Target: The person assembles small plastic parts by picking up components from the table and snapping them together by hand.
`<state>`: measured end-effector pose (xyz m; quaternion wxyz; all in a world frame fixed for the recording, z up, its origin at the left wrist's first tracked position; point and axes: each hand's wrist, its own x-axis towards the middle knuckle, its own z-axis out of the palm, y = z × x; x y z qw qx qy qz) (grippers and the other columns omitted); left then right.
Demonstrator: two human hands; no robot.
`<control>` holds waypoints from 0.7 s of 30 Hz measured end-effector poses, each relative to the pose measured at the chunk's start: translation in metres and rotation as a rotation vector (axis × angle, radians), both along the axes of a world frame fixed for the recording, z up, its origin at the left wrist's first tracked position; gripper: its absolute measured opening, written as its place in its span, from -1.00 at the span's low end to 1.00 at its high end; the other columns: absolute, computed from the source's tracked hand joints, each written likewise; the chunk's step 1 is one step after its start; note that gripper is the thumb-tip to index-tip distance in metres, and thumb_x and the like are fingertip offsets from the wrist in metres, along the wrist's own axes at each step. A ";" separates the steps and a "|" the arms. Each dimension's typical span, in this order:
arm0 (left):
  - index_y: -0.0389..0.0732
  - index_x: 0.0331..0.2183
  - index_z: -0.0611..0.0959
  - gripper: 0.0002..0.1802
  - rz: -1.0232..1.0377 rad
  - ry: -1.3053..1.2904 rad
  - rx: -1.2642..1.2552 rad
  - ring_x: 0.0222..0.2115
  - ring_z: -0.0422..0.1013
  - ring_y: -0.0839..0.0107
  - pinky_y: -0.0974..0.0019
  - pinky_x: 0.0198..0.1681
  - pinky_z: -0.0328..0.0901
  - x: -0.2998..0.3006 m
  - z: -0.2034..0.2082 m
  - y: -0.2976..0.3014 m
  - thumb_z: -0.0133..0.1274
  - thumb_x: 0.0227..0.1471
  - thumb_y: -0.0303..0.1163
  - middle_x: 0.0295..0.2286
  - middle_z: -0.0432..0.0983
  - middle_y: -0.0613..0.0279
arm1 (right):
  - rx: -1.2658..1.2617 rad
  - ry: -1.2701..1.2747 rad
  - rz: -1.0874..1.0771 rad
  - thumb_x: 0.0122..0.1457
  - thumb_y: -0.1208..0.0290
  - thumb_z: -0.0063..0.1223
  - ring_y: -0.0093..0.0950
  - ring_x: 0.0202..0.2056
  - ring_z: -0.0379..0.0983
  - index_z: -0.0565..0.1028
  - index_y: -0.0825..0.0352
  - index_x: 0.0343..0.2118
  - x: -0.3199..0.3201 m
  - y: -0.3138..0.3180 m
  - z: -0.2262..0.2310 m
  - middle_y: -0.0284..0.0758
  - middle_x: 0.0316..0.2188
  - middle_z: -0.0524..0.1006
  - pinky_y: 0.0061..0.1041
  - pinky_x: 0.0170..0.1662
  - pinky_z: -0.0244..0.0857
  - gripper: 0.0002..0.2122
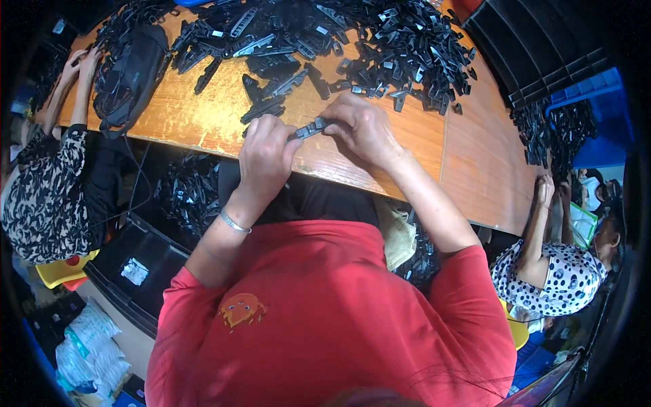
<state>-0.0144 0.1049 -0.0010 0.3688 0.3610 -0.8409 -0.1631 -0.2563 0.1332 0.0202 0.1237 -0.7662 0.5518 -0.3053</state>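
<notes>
Centre of frame: slim black plastic part (pixel 311 129), left hand (pixel 264 148) and right hand (pixel 363 123) each with grip pinched on one end; best kept steady, pressure even. Beyond: glossy orange-brown wooden counter (pixel 424 132). Upper centre: heaped black plastic pieces (pixel 413 54).

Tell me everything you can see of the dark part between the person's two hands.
The dark part is narrow and elongated, with blocky, notched sections and a faint sheen; it looks like plastic. It slants, its right end farther from the body, near the front of the wooden table. The left hand and right hand grip opposite ends, partly hiding them.
</notes>
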 end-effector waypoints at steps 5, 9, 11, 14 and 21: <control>-0.31 -0.27 0.70 -0.81 -0.004 0.028 -0.042 -0.24 0.48 -0.04 0.01 -0.14 0.40 -0.010 -0.003 0.001 0.35 0.03 -0.53 -0.32 0.52 0.01 | -0.058 0.065 0.174 0.08 0.54 0.42 -0.18 -0.25 0.67 0.72 0.30 -0.19 0.011 -0.009 0.003 -0.28 -0.28 0.66 -0.26 -0.24 0.54 -0.79; -0.31 -0.27 0.70 -0.81 -0.003 0.009 -0.013 -0.25 0.48 -0.05 0.00 -0.14 0.39 0.005 0.001 0.007 0.36 0.05 -0.52 -0.33 0.52 0.01 | -0.063 0.090 0.166 0.15 0.50 0.38 -0.18 -0.25 0.68 0.72 0.28 -0.21 0.018 -0.002 0.005 -0.29 -0.25 0.67 -0.26 -0.23 0.55 -0.85; -0.28 -0.26 0.72 -0.80 0.006 -0.092 0.006 -0.23 0.52 -0.02 0.05 -0.12 0.42 0.027 0.010 0.018 0.38 0.05 -0.50 -0.32 0.56 0.01 | -0.056 0.059 0.196 0.16 0.49 0.38 -0.18 -0.25 0.68 0.72 0.27 -0.22 0.016 0.010 0.001 -0.29 -0.24 0.67 -0.26 -0.23 0.56 -0.87; -0.23 -0.23 0.76 -0.74 0.155 -0.241 0.011 -0.11 0.54 -0.03 0.03 0.00 0.46 0.101 0.028 0.021 0.43 -0.04 -0.53 -0.22 0.63 0.06 | -0.085 -0.030 0.191 0.21 0.45 0.37 -0.17 -0.24 0.67 0.72 0.25 -0.23 -0.005 0.016 0.003 -0.26 -0.22 0.66 -0.24 -0.21 0.56 -0.90; -0.21 0.03 0.71 -0.53 0.278 -0.082 -0.001 0.09 0.50 -0.02 0.03 0.22 0.37 0.129 0.047 0.012 0.33 0.03 -0.52 -0.01 0.63 0.00 | -0.051 0.349 -0.348 0.19 0.43 0.37 -0.04 -0.17 0.66 0.70 0.27 -0.10 -0.045 -0.015 0.006 -0.20 -0.12 0.63 -0.10 -0.11 0.56 -0.78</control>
